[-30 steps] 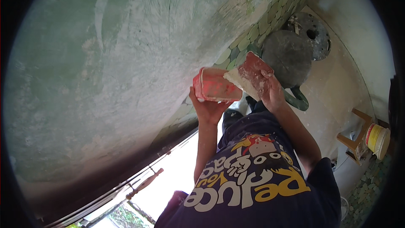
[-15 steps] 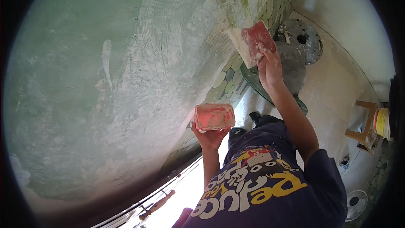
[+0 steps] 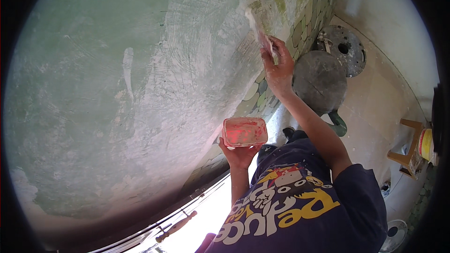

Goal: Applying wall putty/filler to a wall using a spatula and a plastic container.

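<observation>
My left hand (image 3: pixel 240 153) holds up a small red, plaster-smeared tub (image 3: pixel 244 131) from below, at chest height. My right hand (image 3: pixel 279 68) is raised and grips a flat spreading blade (image 3: pixel 258 28), whose edge lies against the green wall (image 3: pixel 117 89). The blade sits on a whitish, freshly smeared patch of filler (image 3: pixel 206 33) marked with curved strokes. My dark blue printed shirt (image 3: pixel 300 206) fills the lower middle of the view.
A band of pebble-pattern tiles (image 3: pixel 300 33) runs along the wall's base. On the pale floor stand a grey round tub (image 3: pixel 322 80) and a round metal disc (image 3: pixel 344 49). A wooden stool (image 3: pixel 408 152) carries a small pot. A window frame with a handle (image 3: pixel 176 225) runs below.
My right hand lifted the blade away from the tub and up to the wall, where it now presses. My left hand lowered the tub slightly.
</observation>
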Tool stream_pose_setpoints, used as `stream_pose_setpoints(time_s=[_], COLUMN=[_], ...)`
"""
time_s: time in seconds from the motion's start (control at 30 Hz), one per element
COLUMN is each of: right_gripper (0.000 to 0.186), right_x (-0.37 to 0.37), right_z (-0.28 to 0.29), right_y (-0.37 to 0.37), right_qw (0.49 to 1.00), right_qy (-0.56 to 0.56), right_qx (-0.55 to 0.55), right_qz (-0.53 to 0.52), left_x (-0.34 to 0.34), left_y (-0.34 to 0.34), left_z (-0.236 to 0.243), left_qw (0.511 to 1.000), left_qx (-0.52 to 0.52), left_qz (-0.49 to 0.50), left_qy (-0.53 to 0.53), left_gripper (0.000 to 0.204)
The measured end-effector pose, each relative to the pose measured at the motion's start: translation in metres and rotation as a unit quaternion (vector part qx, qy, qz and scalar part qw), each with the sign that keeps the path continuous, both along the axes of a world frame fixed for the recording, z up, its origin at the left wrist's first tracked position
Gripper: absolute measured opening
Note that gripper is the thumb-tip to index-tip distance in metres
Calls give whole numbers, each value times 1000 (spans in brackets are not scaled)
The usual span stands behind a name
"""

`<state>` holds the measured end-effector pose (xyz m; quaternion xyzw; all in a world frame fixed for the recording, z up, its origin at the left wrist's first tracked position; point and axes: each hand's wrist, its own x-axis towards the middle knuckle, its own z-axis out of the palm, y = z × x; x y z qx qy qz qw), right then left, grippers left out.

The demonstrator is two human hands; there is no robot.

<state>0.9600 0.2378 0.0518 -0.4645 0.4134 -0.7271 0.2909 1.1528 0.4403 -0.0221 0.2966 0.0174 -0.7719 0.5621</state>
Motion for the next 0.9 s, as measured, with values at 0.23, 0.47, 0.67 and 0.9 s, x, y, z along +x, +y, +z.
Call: stream_pose_setpoints(time_s=[0.23,0.47,0.67,0.9], right_gripper=[37,41,41,44], right_x=[4,16,15,26], right_z=[6,1,0,6], right_y=[-10,-16,-19,-15], right_qw=[994,968,965,958], right_qy=[102,176,184,188], right_qx=[-37,-127,-150,-168], right_qz=[-26,-124,-110,-136], left_x=[1,4,7,10], left_y=[-2,-4,-4,-6], left_z=[-5,-14,-16,-15], left_qw=[1000,1000,1000,999], left_qx=[5,10,15,21], left_qz=[8,12,19,24], left_qy=[12,-4,18,15], left_gripper=[87,94,95,95])
